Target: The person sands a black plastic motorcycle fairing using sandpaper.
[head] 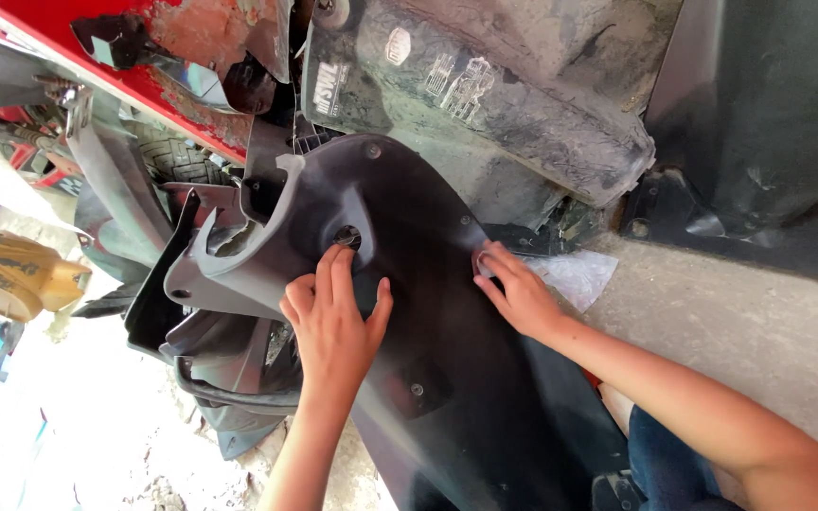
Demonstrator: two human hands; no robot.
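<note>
A large black plastic scooter body panel (428, 284) lies tilted across the middle of the view. My left hand (333, 322) rests flat on it, fingers apart, fingertips just below a round hole (347, 235) in the panel. My right hand (515, 289) presses on the panel's right edge, its fingertips curled at a small fixing point there; whether it pinches anything is hidden. A screw (417, 389) shows on the panel below my left hand.
A dusty black mudguard (523, 104) and red bodywork (97, 57) lie above. A tyre (177, 156) shows at the left, with a yellow object (21, 274) further left. A clear plastic bag (575, 274) lies on the concrete floor (740, 322) at the right.
</note>
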